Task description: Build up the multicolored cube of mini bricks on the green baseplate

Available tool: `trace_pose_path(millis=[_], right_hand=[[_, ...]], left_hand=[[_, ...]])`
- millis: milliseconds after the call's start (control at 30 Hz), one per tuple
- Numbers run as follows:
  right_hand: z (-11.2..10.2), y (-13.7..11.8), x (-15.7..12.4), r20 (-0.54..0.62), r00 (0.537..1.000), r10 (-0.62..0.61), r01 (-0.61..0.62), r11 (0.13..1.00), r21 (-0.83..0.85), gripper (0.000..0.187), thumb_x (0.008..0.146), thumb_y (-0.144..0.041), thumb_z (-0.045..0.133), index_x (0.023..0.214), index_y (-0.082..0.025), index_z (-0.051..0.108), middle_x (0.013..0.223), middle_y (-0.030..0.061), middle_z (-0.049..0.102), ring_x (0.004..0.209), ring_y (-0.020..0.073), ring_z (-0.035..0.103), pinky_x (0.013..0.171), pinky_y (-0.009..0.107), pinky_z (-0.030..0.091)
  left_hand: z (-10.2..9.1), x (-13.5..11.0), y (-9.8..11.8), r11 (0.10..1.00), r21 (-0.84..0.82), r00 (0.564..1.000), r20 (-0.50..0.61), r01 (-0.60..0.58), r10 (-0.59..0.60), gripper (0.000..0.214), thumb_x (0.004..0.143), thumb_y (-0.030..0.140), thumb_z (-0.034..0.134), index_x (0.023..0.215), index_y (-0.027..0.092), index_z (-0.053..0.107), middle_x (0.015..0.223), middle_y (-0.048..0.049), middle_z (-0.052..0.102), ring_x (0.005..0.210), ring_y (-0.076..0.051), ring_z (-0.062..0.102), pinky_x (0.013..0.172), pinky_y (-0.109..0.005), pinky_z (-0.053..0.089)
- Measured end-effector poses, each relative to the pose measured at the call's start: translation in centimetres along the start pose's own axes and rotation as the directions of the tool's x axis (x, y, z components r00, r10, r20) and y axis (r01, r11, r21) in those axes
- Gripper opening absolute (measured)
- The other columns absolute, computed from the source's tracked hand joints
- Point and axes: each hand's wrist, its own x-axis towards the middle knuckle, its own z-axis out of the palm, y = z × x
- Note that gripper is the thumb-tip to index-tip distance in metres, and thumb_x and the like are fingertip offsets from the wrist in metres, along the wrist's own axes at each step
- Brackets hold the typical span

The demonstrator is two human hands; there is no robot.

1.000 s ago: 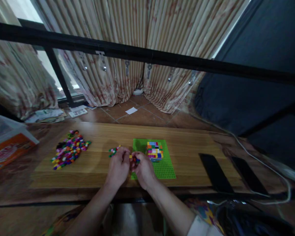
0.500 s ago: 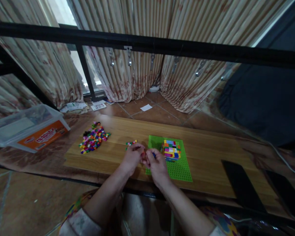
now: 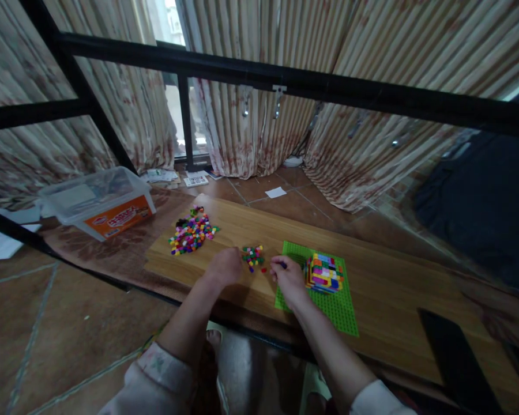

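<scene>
My right hand (image 3: 289,278) is closed in a pinch on a small dark blue toy brick (image 3: 282,264), above the left edge of the green baseplate (image 3: 341,323). A block built of many coloured bricks (image 3: 324,272) stands on that plate, right of the hand. My left hand (image 3: 225,266) is curled and a little blurred, left of a small group of loose bricks (image 3: 252,257). Its fingertips are hidden, so what they hold, if anything, does not show. One red brick (image 3: 263,270) lies on the wood between my hands.
A larger heap of mixed bricks (image 3: 192,231) lies on the left end of the wooden board (image 3: 384,288). Beyond it stands a clear plastic box (image 3: 99,199) with an orange label. A black flat panel (image 3: 454,351) lies at the right. A black rail (image 3: 242,69) crosses before the curtains.
My hands, together before, are now apart. The left has moved left, and the small brick group and a red brick show between them. The camera view has turned left.
</scene>
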Motion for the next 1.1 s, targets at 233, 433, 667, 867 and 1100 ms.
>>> trace_pose_path(millis=[233, 433, 667, 867, 1100], right_hand=[[1.0, -0.5, 2.9, 0.124, 0.982, -0.145, 0.182, 0.910, -0.372, 0.026, 0.067, -0.010, 0.057, 0.086, -0.022, 0.071, 0.086, 0.0010, 0.073, 0.086, 0.0183, 0.067, 0.085, 0.033, 0.051], [0.4, -1.3, 3.1, 0.267, 0.941, -0.210, 0.313, 0.838, -0.446, 0.040, 0.072, -0.004, 0.053, 0.098, -0.025, 0.073, 0.091, 0.0017, 0.075, 0.086, 0.0190, 0.069, 0.086, 0.035, 0.053], [0.2, -2.1, 1.5, 0.364, 0.884, -0.295, 0.447, 0.764, -0.466, 0.043, 0.075, -0.002, 0.050, 0.100, -0.027, 0.074, 0.105, 0.0031, 0.071, 0.090, 0.0188, 0.068, 0.088, 0.037, 0.052], [2.0, -1.8, 0.4, 0.474, 0.752, -0.457, 0.657, 0.566, -0.498, 0.041, 0.072, 0.002, 0.048, 0.091, -0.024, 0.074, 0.109, 0.0057, 0.064, 0.108, 0.0213, 0.060, 0.101, 0.041, 0.045], [1.4, -1.9, 0.4, 0.404, 0.797, -0.449, 0.600, 0.663, -0.447, 0.021, 0.077, -0.010, 0.055, 0.083, -0.023, 0.071, 0.099, 0.0061, 0.065, 0.097, 0.0218, 0.063, 0.092, 0.040, 0.049]], left_hand=[[0.3, -0.7, 0.9, 0.999, -0.017, 0.999, 0.038, -0.029, 0.029, 0.018, 0.087, 0.023, 0.054, 0.091, 0.014, 0.069, 0.094, -0.0142, 0.075, 0.094, -0.025, 0.069, 0.080, -0.030, 0.052], [0.7, -0.6, 1.4, 0.998, -0.046, 0.999, 0.003, -0.048, 0.048, 0.028, 0.079, 0.021, 0.064, 0.105, 0.013, 0.067, 0.099, -0.0145, 0.074, 0.101, -0.028, 0.069, 0.086, -0.032, 0.052], [0.6, -0.7, 1.1, 0.989, -0.092, 0.993, -0.004, -0.120, 0.120, 0.027, 0.078, 0.016, 0.062, 0.104, 0.016, 0.068, 0.097, -0.0109, 0.074, 0.100, -0.026, 0.069, 0.085, -0.029, 0.053], [0.5, -0.7, 0.5, 0.988, -0.102, 0.993, -0.010, -0.114, 0.114, 0.023, 0.078, 0.011, 0.059, 0.099, 0.013, 0.069, 0.088, -0.0118, 0.074, 0.092, -0.025, 0.070, 0.081, -0.030, 0.053], [0.6, -0.6, 0.3, 0.989, -0.103, 0.994, -0.017, -0.106, 0.104, 0.022, 0.078, 0.017, 0.062, 0.099, 0.015, 0.068, 0.087, -0.0099, 0.073, 0.090, -0.024, 0.069, 0.078, -0.028, 0.052]])
